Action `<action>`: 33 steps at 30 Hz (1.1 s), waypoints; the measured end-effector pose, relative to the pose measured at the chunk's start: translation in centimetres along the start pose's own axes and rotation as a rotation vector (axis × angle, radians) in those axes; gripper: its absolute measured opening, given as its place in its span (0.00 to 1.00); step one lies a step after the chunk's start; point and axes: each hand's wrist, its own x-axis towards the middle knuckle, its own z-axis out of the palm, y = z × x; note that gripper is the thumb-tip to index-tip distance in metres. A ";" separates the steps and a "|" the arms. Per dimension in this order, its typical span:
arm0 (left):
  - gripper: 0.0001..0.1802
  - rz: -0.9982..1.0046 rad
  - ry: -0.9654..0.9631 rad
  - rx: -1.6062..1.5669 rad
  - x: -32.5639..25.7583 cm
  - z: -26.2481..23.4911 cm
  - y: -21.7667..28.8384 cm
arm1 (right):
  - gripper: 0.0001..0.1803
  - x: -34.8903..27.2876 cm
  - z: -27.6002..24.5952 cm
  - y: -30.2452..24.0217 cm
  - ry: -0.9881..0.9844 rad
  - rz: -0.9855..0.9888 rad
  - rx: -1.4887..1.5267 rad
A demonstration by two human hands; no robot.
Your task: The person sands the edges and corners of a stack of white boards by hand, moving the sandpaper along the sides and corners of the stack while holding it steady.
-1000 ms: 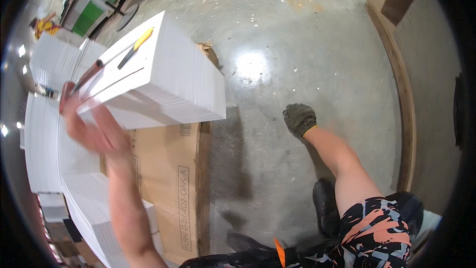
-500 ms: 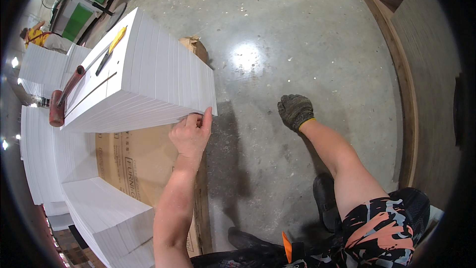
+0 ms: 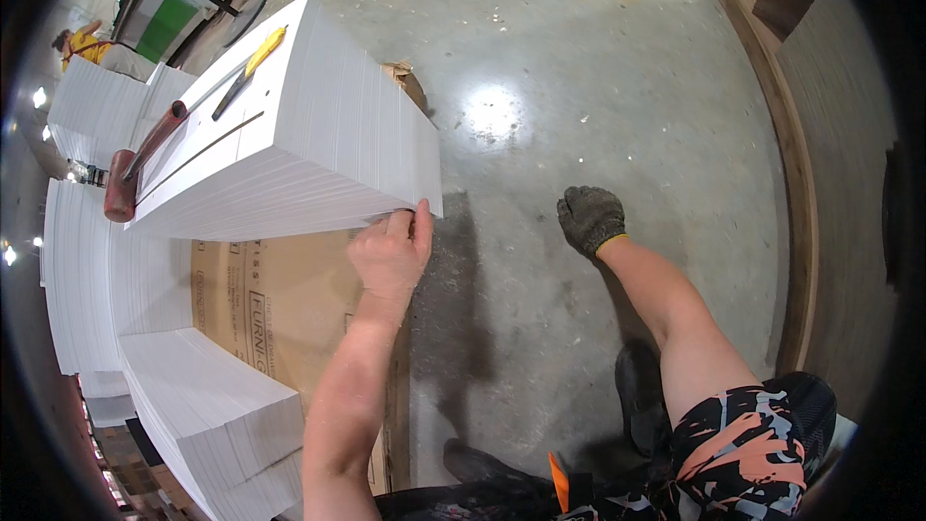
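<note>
My bare left hand (image 3: 391, 251) is at the lower near corner of a tall stack of white panels (image 3: 362, 125). Its fingers are curled against the edge of a low panel, with one digit pointing up along the corner; the fingertips are partly hidden. My right hand (image 3: 591, 219), in a dark knitted glove with a yellow cuff, hovers over the concrete floor, apart from the stack. Its fingers are curled in, and the palm side is hidden. On top of the stack lie a red-headed mallet (image 3: 122, 185) and a yellow utility knife (image 3: 253, 68).
More white panel stacks (image 3: 217, 396) stand at the left, around printed brown cardboard (image 3: 280, 304). A wooden-edged board (image 3: 791, 232) runs along the right. Torn cardboard (image 3: 405, 82) pokes out behind the stack. At the far left a person in yellow (image 3: 82, 43) is near green-and-white equipment (image 3: 169, 29).
The view has shifted slightly, so the stack and both hands appear a little farther right. My left hand stays at the same corner, and my right hand remains curled.
</note>
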 end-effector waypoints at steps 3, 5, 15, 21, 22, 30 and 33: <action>0.18 0.003 0.087 -0.043 0.2 0.7 0.1 | 0.17 0.0 -0.2 -0.4 -0.015 0.019 -0.004; 0.18 -0.007 0.088 -0.064 0.2 0.7 0.1 | 0.18 0.1 -0.2 -0.5 -0.026 0.035 -0.017; 0.18 0.031 0.049 0.036 0.1 0.6 0.0 | 0.18 0.1 -0.1 -0.6 -0.030 0.039 -0.029; 0.16 0.041 0.068 0.022 0.3 0.4 0.0 | 0.18 0.1 -0.4 -0.8 -0.037 0.047 -0.029; 0.16 0.039 0.062 0.021 0.3 0.3 0.0 | 0.18 0.1 -0.5 -0.9 -0.045 0.046 -0.028; 0.16 -0.039 0.031 -0.066 0.9 -0.6 1.2 | 0.18 0.1 -0.2 -0.3 -0.058 0.053 -0.047; 0.17 -0.035 0.059 -0.092 -0.2 1.3 -0.7 | 0.18 0.3 -0.2 -0.7 -0.060 0.040 -0.043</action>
